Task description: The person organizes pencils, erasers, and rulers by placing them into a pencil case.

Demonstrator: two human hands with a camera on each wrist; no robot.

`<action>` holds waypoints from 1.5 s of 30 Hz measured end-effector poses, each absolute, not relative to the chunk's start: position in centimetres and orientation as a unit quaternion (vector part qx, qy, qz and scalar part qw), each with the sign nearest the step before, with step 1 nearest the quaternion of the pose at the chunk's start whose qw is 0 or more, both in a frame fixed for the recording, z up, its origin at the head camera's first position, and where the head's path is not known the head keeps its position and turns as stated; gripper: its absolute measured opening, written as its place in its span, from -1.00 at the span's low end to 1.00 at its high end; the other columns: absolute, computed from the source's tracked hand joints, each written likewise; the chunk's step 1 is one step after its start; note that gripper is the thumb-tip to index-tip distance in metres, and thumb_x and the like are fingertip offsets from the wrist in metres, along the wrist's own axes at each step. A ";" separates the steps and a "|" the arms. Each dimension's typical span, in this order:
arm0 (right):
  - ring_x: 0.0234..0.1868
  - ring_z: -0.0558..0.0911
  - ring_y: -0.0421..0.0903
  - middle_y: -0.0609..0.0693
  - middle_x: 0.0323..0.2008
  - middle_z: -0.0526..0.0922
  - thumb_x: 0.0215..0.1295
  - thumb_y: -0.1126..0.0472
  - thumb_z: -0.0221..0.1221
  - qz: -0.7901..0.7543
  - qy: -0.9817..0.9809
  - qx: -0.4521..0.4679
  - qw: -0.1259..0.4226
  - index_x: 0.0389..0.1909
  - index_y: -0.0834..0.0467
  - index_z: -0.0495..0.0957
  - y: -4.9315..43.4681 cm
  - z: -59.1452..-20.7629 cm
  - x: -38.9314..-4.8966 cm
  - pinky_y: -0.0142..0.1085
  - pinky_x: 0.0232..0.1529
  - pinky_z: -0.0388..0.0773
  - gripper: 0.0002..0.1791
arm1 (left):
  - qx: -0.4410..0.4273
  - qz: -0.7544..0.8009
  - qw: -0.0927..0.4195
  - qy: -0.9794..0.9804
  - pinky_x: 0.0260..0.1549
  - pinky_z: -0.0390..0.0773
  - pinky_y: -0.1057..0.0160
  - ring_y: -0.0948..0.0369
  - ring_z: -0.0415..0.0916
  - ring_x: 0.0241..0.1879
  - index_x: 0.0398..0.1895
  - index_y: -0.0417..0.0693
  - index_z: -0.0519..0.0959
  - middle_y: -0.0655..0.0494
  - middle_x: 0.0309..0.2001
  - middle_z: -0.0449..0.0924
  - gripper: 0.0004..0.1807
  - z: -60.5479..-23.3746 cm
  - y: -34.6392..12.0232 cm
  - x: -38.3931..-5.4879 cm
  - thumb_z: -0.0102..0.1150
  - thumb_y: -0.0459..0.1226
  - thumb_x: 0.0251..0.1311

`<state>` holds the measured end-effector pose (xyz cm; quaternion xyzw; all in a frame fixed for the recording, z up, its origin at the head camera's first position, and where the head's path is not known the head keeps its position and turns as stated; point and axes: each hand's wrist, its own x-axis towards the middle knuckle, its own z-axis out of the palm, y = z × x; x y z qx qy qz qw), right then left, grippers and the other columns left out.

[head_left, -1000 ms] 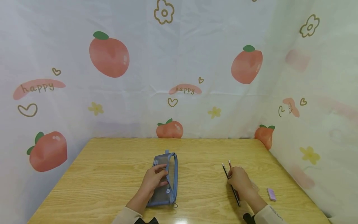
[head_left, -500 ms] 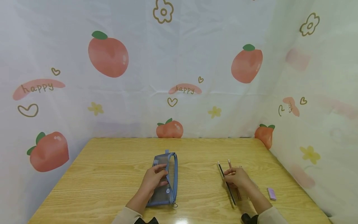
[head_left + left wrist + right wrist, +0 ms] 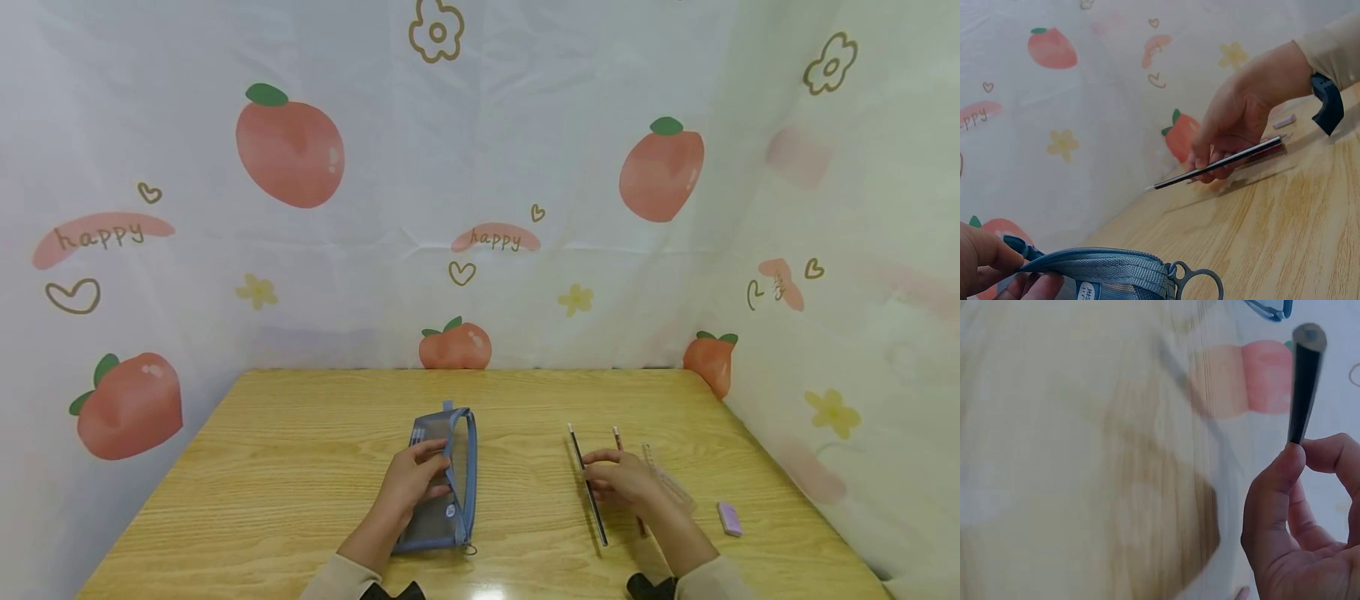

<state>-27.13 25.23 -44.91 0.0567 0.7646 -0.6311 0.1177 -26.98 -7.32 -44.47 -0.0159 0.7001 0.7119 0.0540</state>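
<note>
My right hand (image 3: pixel 626 482) pinches a black pencil (image 3: pixel 587 485) between thumb and fingers, raised off the table with its shadow below. In the right wrist view the pencil (image 3: pixel 1305 381) points its end toward the camera. A blue zippered pencil case (image 3: pixel 431 525) with see-through mesh lies in front of my left hand (image 3: pixel 408 479), its zip open. The left thumb and fingers pinch the edge of the case's opening; the left wrist view shows this grip on the case (image 3: pixel 1110 265) close up. Beneath the right hand lies a red pencil (image 3: pixel 618 439), partly hidden.
A clear ruler (image 3: pixel 663 475) lies just right of the right hand, partly covered by it. Farther right is a purple eraser (image 3: pixel 729 518). The wooden table (image 3: pixel 337 408) meets a fruit-printed curtain (image 3: pixel 360 292) at the back and right.
My right hand has lifted the black pencil away from the red pencil and carried it left, uncovering more of the ruler. The left hand and pencil case have stayed in place.
</note>
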 end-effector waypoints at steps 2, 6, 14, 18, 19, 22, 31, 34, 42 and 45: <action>-0.50 0.56 -0.16 0.09 -0.40 0.56 0.11 0.32 0.17 -0.635 0.763 0.057 0.106 -0.03 0.40 0.40 24.7 -45.1 -27.2 -0.28 -0.41 0.58 -0.60 | -0.017 0.712 0.054 0.700 -0.43 0.62 0.18 0.17 0.49 -0.31 0.09 -0.36 0.39 -0.11 -0.20 0.46 -0.55 -44.5 -7.3 -27.0 0.07 -0.39 0.09; -0.56 0.53 -0.15 0.09 -0.48 0.58 0.10 0.34 0.17 -0.640 0.763 0.057 0.068 -0.06 0.39 0.42 23.4 -45.6 -27.4 -0.27 -0.45 0.58 -0.63 | -0.017 0.713 0.054 0.699 -0.43 0.62 0.18 0.17 0.49 -0.30 0.09 -0.36 0.39 -0.12 -0.19 0.46 -0.55 -44.5 -7.4 -26.9 0.07 -0.38 0.09; -0.41 0.57 -0.04 0.23 -0.33 0.57 0.06 0.37 0.19 -0.657 0.753 0.027 0.023 -0.09 0.38 0.44 20.3 -45.4 -27.6 -0.18 -0.35 0.61 -0.65 | -0.016 0.712 0.053 0.700 -0.43 0.62 0.18 0.17 0.49 -0.30 0.09 -0.36 0.39 -0.12 -0.19 0.45 -0.55 -44.3 -7.4 -26.9 0.08 -0.38 0.09; -0.39 0.58 -0.03 0.25 -0.31 0.57 0.09 0.37 0.18 -0.664 0.747 0.002 0.029 -0.08 0.40 0.43 18.8 -45.2 -27.6 -0.14 -0.32 0.60 -0.64 | -0.014 0.715 0.055 0.697 -0.42 0.62 0.18 0.17 0.49 -0.31 0.10 -0.36 0.39 -0.12 -0.19 0.45 -0.55 -44.3 -7.4 -27.0 0.07 -0.38 0.09; -0.39 0.58 -0.03 0.25 -0.31 0.57 0.10 0.37 0.18 -0.665 0.746 -0.005 0.032 -0.07 0.41 0.42 18.4 -45.1 -27.6 -0.13 -0.32 0.60 -0.64 | -0.013 0.716 0.055 0.696 -0.42 0.62 0.18 0.18 0.49 -0.31 0.10 -0.36 0.39 -0.12 -0.19 0.45 -0.55 -44.3 -7.4 -27.0 0.07 -0.39 0.09; -0.37 0.59 -0.01 0.27 -0.29 0.57 0.12 0.36 0.16 -0.673 0.738 -0.023 0.045 -0.06 0.42 0.41 17.3 -45.1 -27.7 -0.14 -0.31 0.60 -0.64 | -0.012 0.717 0.056 0.695 -0.42 0.62 0.18 0.18 0.48 -0.30 0.09 -0.36 0.39 -0.11 -0.19 0.45 -0.55 -44.4 -7.5 -27.0 0.07 -0.39 0.10; -0.38 0.60 0.01 0.28 -0.29 0.57 0.09 0.38 0.18 -0.686 0.721 -0.056 0.081 -0.09 0.43 0.43 14.1 -45.3 -27.7 -0.17 -0.36 0.61 -0.66 | -0.011 0.719 0.054 0.693 -0.42 0.62 0.18 0.16 0.48 -0.29 0.09 -0.36 0.39 -0.12 -0.19 0.45 -0.55 -44.5 -7.4 -27.1 0.07 -0.39 0.09; -0.41 0.60 -0.05 0.22 -0.33 0.58 0.09 0.40 0.18 -0.692 0.715 -0.061 0.085 -0.10 0.43 0.43 13.4 -45.4 -27.8 -0.18 -0.38 0.61 -0.67 | -0.011 0.720 0.055 0.692 -0.42 0.62 0.18 0.17 0.48 -0.30 0.09 -0.36 0.39 -0.13 -0.19 0.45 -0.55 -44.5 -7.3 -27.1 0.06 -0.39 0.09; -0.38 0.60 -0.02 0.22 -0.33 0.57 0.11 0.42 0.16 -0.716 0.689 -0.068 0.095 -0.08 0.47 0.39 12.2 -45.8 -28.1 -0.19 -0.38 0.62 -0.65 | -0.004 0.722 0.055 0.690 -0.42 0.62 0.17 0.14 0.51 -0.28 0.10 -0.37 0.38 -0.15 -0.17 0.45 -0.55 -44.5 -7.3 -27.0 0.05 -0.39 0.10; -0.40 0.60 -0.04 0.19 -0.36 0.57 0.09 0.43 0.17 -0.722 0.682 -0.066 0.095 -0.08 0.47 0.39 11.7 -45.8 -28.2 -0.22 -0.40 0.62 -0.65 | -0.001 0.722 0.056 0.689 -0.41 0.62 0.17 0.13 0.51 -0.26 0.10 -0.37 0.37 -0.16 -0.15 0.46 -0.55 -44.6 -7.3 -27.1 0.06 -0.38 0.11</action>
